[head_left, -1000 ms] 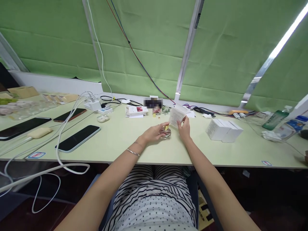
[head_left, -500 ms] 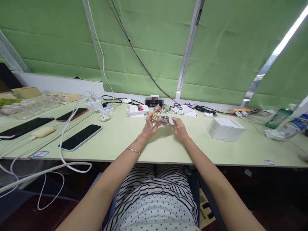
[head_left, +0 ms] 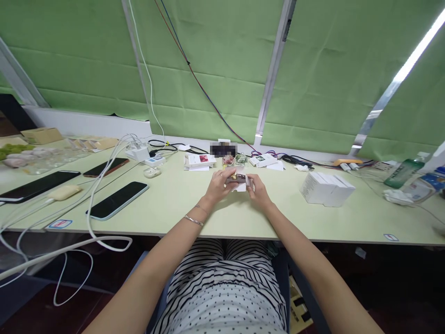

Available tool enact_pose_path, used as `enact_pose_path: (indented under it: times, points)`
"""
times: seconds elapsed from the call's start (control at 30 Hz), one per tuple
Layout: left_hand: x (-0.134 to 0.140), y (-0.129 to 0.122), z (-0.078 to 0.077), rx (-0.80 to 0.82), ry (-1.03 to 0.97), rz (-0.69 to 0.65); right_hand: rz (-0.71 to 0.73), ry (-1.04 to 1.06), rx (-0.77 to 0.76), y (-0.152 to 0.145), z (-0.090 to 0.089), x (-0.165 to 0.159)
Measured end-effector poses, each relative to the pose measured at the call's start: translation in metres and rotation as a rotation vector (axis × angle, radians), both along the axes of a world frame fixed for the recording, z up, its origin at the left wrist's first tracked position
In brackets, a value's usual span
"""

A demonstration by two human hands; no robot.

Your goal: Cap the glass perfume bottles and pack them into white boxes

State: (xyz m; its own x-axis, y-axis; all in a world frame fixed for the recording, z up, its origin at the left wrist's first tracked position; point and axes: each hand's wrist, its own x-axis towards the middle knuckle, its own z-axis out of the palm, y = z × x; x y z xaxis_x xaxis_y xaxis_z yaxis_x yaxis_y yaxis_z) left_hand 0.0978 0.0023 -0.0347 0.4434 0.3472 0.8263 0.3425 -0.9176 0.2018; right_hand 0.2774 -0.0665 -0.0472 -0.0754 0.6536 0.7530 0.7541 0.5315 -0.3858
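Gripping a small bottle (head_left: 240,178) in the left hand (head_left: 218,185), closed around the end with the gold neck; holding a white carton (head_left: 240,187) in the right hand (head_left: 257,191), with thumb and fingers shut on its side; wearing thin bracelets (head_left: 193,220) on the left wrist; holding both over the pale table (head_left: 194,208), to the left of the white boxes (head_left: 327,189); turning the small bottle on its side at the opening of the white carton; cannot tell how deep inside.

Visible behind and to the left of the white boxes: a red round bottle (head_left: 228,161) just beside a green round bottle (head_left: 241,159); in the same direction but nearer, a box with a green picture (head_left: 262,160); farther off, a box with a red picture (head_left: 200,160); just behind the white boxes, tangled black cable (head_left: 295,161); well to their left, a dark-screened phone (head_left: 118,199) and a small pale case (head_left: 152,172); to their right, a large green bottle (head_left: 405,171) and crumpled tissue (head_left: 399,196).
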Motion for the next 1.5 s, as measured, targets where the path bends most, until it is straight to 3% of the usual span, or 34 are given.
enact_pose_path:
  times: [0.23, 0.47, 0.7, 0.8, 0.9, 1.03, 1.3, 1.5]
  points:
    - [0.003, -0.005, 0.007, -0.005, 0.049, 0.082, 0.113, 0.280, -0.168, 0.002, -0.006, -0.002]
    - [0.001, -0.004, 0.007, -0.050, -0.021, 0.048, 0.207, 0.432, -0.334, 0.013, -0.012, 0.004]
    - [-0.002, -0.005, 0.008, -0.079, -0.003, 0.028, 0.231, 0.450, -0.340, 0.013, -0.012, 0.007]
    - [0.001, -0.002, 0.004, -0.070, -0.083, 0.025, 0.249, 0.494, -0.331, 0.011, -0.012, 0.006]
    - [0.003, 0.002, -0.001, -0.027, -0.190, 0.026, 0.262, 0.554, -0.311, 0.011, -0.012, 0.005]
    - [0.002, 0.003, 0.000, 0.057, -0.143, 0.024, 0.260, 0.585, -0.291, 0.010, -0.012, 0.004]
    - [-0.001, 0.003, 0.005, -0.004, -0.047, 0.171, 0.260, 0.544, -0.264, 0.009, -0.012, 0.003]
    - [0.000, 0.006, 0.002, -0.010, -0.102, 0.111, 0.247, 0.400, -0.265, 0.006, -0.007, 0.004]
